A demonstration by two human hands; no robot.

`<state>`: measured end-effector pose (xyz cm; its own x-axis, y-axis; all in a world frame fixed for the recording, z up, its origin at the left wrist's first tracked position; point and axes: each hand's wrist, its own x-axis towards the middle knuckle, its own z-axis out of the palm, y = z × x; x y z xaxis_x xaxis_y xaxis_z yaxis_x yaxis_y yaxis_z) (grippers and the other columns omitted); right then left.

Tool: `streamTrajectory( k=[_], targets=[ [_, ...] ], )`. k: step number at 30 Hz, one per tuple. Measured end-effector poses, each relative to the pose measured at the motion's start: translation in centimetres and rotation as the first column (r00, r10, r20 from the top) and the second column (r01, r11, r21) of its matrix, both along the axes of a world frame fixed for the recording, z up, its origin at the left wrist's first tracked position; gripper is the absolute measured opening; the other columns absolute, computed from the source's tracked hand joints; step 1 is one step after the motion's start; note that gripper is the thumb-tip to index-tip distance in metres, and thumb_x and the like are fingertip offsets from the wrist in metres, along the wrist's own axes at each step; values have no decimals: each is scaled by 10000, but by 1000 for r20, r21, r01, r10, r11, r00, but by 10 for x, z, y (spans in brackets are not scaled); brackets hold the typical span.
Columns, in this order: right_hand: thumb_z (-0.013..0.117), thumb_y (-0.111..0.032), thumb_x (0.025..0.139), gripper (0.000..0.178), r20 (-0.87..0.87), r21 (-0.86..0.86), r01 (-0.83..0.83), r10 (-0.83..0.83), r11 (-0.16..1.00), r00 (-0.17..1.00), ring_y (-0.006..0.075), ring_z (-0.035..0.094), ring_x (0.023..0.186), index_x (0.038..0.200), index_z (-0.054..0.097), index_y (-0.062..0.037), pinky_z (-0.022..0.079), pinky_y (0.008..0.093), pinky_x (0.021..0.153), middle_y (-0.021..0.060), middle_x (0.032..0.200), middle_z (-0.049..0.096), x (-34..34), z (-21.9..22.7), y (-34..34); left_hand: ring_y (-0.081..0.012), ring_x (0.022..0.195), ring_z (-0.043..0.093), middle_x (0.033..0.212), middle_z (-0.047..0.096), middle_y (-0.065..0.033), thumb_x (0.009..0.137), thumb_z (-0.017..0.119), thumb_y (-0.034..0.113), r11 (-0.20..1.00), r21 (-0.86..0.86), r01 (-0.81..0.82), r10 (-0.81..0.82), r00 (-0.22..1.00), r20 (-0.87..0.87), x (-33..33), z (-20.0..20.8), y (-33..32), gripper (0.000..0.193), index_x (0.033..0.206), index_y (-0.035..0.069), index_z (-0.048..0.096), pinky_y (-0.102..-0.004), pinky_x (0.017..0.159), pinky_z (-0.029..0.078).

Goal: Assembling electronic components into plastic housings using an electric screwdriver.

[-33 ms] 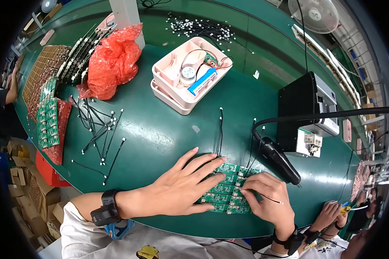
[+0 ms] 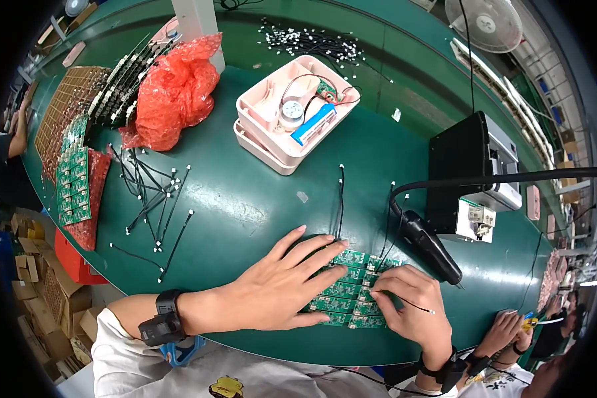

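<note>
A panel of green circuit boards [image 2: 339,292] lies on the table in front of me. My left hand [image 2: 288,282] rests on its left side, fingers spread, pressing lightly from above. At the panel's right side, my right hand [image 2: 411,302] pinches a thin black cable [image 2: 415,306] between thumb and fingers. One white plug of that cable sticks out past the hand; its other end is hidden by my fingers. Other black cables, such as one black cable [image 2: 341,199], run away from the panel's far edge.
A black-handled tool [image 2: 431,249] hangs beside the panel, near a black machine [image 2: 461,166]. Loose cables [image 2: 149,199] lie at left, below a red plastic bag [image 2: 172,93]. A pink case [image 2: 272,149] holds a blue battery [image 2: 314,125]. A co-worker's hand [image 2: 504,328] is at right.
</note>
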<state>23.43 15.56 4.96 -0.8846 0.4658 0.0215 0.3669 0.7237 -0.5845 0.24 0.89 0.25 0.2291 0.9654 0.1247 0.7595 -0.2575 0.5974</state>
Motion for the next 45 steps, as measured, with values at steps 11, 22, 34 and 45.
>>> streamTrajectory(
  k=[11,22,34,45],
  targets=[
    [823,-9,806,110,51,5,-19,19,1000,999,258,692,727,871,734,-17,550,358,644,81,895,723,-2,2,0,-368,1512,367,1634,385,-173,908,772,497,1000,-7,-2,2,1000,-9,2,1,0,676,1411,90,577,-605,1255,252],
    [894,-136,805,209,413,-286,278,-144,917,899,206,705,685,848,724,-23,547,328,598,73,752,705,-14,10,22,-362,1489,391,1629,393,-170,909,769,499,1000,1,9,-9,1000,-14,3,0,2,692,1432,92,569,-590,1247,266],
    [883,-327,830,321,312,-228,58,17,972,950,273,729,742,899,738,-49,557,360,693,59,794,739,4,-7,33,-379,1164,619,1262,636,-213,838,799,227,593,755,-278,464,885,-38,-81,164,136,529,1274,-10,616,-475,1014,475],
    [852,-303,871,353,-160,-285,-21,-26,958,987,321,686,865,1048,695,-41,542,431,729,133,954,667,35,-31,6,-471,1370,519,1440,544,-353,714,879,306,895,-269,-357,133,788,-600,-186,25,392,1013,1476,-113,360,-494,1137,461]
  ],
)
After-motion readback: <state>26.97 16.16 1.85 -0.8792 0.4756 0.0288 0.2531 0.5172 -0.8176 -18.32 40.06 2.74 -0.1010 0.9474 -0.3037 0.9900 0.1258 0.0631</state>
